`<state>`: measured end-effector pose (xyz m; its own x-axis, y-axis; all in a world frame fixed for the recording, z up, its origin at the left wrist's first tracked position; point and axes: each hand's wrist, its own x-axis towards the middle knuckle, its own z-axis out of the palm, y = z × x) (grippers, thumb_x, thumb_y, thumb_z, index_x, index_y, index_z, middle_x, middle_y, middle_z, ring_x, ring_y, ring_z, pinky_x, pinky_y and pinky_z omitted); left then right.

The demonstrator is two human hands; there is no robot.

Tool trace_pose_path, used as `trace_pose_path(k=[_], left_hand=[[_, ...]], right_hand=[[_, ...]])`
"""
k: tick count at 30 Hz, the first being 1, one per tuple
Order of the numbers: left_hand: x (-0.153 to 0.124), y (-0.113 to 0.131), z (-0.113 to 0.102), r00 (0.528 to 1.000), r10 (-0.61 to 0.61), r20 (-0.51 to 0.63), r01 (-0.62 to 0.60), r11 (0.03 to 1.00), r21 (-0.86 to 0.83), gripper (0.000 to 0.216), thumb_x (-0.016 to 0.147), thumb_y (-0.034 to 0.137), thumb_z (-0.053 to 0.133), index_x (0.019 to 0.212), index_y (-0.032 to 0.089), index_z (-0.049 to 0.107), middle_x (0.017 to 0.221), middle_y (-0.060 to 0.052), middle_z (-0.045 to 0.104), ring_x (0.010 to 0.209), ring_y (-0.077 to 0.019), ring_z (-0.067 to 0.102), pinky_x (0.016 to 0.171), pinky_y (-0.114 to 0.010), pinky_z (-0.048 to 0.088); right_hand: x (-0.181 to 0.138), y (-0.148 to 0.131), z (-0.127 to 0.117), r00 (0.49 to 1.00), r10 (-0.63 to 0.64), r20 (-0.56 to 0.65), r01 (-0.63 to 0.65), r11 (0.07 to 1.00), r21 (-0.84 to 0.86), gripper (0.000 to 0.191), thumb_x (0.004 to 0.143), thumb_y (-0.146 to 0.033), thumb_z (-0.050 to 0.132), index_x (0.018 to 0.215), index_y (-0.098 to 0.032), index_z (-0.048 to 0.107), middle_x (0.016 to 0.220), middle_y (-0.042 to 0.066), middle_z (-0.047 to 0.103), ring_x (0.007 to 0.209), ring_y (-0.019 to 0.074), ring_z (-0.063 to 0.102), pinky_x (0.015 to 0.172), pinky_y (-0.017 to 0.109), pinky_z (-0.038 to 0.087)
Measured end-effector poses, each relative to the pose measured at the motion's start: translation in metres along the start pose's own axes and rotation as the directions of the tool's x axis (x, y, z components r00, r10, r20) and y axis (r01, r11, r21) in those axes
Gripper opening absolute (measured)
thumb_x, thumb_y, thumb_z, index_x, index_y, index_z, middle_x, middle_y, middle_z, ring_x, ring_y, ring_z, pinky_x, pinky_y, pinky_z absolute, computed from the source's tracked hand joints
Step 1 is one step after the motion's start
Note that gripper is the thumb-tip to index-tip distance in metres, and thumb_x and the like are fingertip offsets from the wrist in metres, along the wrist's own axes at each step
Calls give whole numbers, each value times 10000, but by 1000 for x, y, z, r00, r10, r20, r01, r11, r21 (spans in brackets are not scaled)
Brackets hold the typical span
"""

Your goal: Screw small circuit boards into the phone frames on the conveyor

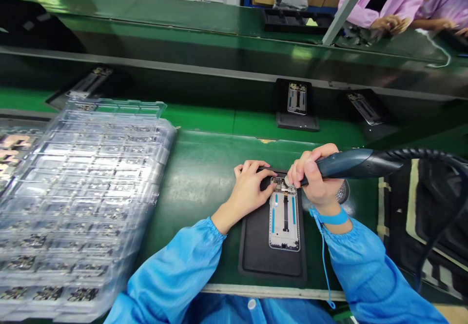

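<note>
A phone frame (284,216) lies face down on a black foam tray (256,246), its inside showing with blue strips and a dark flex cable. My left hand (252,187) rests at the upper left corner of the frame, fingers spread, the thumb and index fingertip touching its edge. In my right hand (318,177) is a dark corded handheld tool (351,163), gripped near its front end. Its tip area, with a pale round part, is over the top of the frame; my fingers partly hide the contact. A blue wrist strap circles my right wrist.
Stacked clear plastic trays (91,192) holding small circuit boards stand at the left. Beyond, a green conveyor (219,119) carries several foam trays with phone frames. The tool's cable (431,154) runs right, near black trays (438,207). Co-workers' hands (391,24) show at the upper right.
</note>
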<state>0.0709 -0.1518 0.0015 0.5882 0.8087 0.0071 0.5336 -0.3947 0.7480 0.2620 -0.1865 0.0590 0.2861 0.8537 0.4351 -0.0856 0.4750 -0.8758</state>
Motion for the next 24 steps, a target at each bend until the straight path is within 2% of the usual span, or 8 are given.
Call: trace_pose_path(k=[7, 10, 14, 19, 24], left_hand=[[-1, -1, -4, 999, 45, 15, -45, 999, -20, 330, 1198, 418, 950, 1524, 401, 1001, 1784, -101, 784, 1681, -416, 582, 1402, -660, 461], [-1, -1, -6, 996, 75, 50, -73, 997, -22, 200, 1192, 467, 995, 1377, 427, 1057, 1804, -77, 786, 1692, -424, 552, 1408, -680, 448], [-1, -2, -7, 997, 57, 50, -57, 998, -15, 94, 1200, 434, 991, 1217, 426, 1083, 1773, -63, 816, 1678, -418, 562, 1396, -701, 459], [-1, -2, -6, 998, 55, 43, -54, 998, -20, 72, 1181, 431, 1014, 1172, 426, 1086, 1762, -59, 825, 1668, -416, 570, 1400, -702, 457], [0, -1, -7, 998, 47, 44, -46, 999, -24, 51, 1164, 434, 1038, 1152, 421, 1085, 1755, -56, 834, 1664, -415, 587, 1411, -707, 454]], right_hand=[[0, -7, 3, 999, -44, 15, 44, 999, 25, 421, 1183, -523, 974, 1128, -323, 608, 724, -128, 659, 431, 117, 554, 469, 269, 569], [-1, -13, 8, 998, -66, 24, 64, 995, 82, 383, 1195, -487, 960, 1124, -326, 620, 715, -124, 664, 413, 115, 538, 461, 264, 549], [-3, -18, 13, 998, -51, 23, 49, 995, 86, 405, 1185, -538, 965, 1108, -336, 622, 695, -123, 657, 390, 131, 522, 425, 276, 523], [-3, -18, 14, 999, -43, 14, 42, 997, 59, 454, 1174, -597, 963, 1097, -342, 596, 681, -135, 636, 368, 132, 484, 411, 282, 505], [-3, -16, 13, 997, -72, 24, 69, 990, 125, 371, 1212, -497, 923, 1101, -334, 608, 699, -129, 649, 382, 120, 477, 429, 264, 481]])
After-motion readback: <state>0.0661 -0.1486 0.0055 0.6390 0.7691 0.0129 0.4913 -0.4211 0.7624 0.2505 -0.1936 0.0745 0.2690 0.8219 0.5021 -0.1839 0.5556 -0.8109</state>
